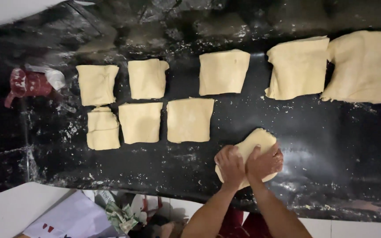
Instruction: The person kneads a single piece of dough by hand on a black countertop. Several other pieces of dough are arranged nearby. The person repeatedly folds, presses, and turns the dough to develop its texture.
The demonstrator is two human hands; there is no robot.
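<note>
Both my hands press down on a pale oval piece of dough (255,142) lying on the black, flour-dusted worktop (331,145). My left hand (229,165) covers its near left part with the fingers curled. My right hand (264,162) lies beside it on the near right part, knuckles bent. The far end of the dough shows beyond the fingers.
Several folded square dough pieces lie in two rows at the left (141,122), and larger ones at the back right (298,68). A red container with a white wrap (28,83) stands at the far left. White surfaces and crumpled paper (122,216) sit at the near edge.
</note>
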